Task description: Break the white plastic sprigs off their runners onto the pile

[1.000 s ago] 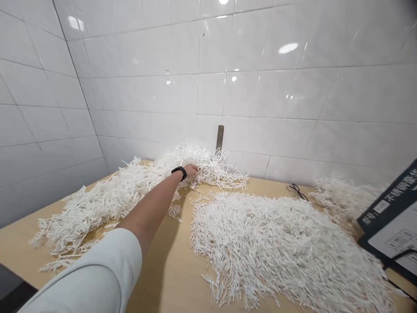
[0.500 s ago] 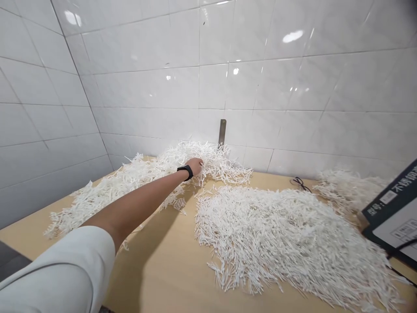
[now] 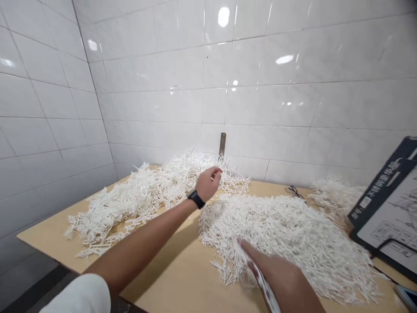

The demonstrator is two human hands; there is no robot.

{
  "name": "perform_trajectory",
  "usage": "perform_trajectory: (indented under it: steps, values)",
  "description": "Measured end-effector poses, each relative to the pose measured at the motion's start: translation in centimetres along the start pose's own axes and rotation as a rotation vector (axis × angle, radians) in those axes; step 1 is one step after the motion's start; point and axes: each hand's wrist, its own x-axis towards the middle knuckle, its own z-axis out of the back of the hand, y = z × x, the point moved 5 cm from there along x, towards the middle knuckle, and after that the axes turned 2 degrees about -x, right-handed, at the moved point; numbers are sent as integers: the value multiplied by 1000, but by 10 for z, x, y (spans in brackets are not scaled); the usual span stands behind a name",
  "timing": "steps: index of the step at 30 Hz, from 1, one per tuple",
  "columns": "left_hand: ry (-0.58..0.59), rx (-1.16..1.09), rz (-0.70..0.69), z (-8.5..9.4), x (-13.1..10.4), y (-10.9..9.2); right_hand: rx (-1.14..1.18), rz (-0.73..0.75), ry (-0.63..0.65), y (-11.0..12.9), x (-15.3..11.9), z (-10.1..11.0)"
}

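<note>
My left hand [image 3: 208,184], with a black band on the wrist, is over the right part of the back pile of tangled white branching strands [image 3: 130,200]. Its fingers curl toward the thumb; whatever is between their tips is too small to make out. At the lower right, my right hand [image 3: 280,274] is above the near edge of a wide heap of short thin white sticks [image 3: 293,234]. Its fingers are closed around a long, narrow, shiny pale thing [image 3: 269,293], blurred by motion, whose kind I cannot make out.
A metal ruler [image 3: 222,144] leans upright against the tiled wall [image 3: 156,108]. At the right are a dark box with printing [image 3: 387,213], another white pile [image 3: 335,195], a black cord [image 3: 295,191] and a phone-like object [image 3: 407,298] at the table edge [image 3: 389,289].
My left hand has drawn back out of the strand pile and moved right. My right hand has come into view from below, holding the shiny thing. The camera has tilted up a little.
</note>
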Motion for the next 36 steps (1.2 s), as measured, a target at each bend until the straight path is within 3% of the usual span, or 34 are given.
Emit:
perform_trajectory:
  steps: [2, 3, 4, 9, 14, 21, 24, 29, 36]
  values:
    - [-39, -61, -204, -6, -20, -26, -366, 486, 32, 22, 37, -9]
    - [-40, -87, -310, -9, -30, -34, -506, 640, -18, 27, 50, -11]
    - [-55, -110, -394, -12, -39, -40, -614, 703, -74, 28, 62, -13]
    - [-151, -174, -569, -16, -68, -41, -700, 689, -229, 7, 75, -17]
    - [-100, -104, -668, -20, -84, -53, -687, 652, -201, -2, 67, -13]
    - [-195, -153, -726, -5, -85, -66, -556, 750, -148, 9, 64, -20]
    - [-219, -213, -699, 4, -83, -68, -491, 761, -187, 12, 58, -20]
    - [-263, -411, -538, 9, -82, -63, -372, 814, -261, 21, 50, -15]
    - [-277, -719, -145, 2, -101, -73, -271, 803, -174, 26, 48, -22]
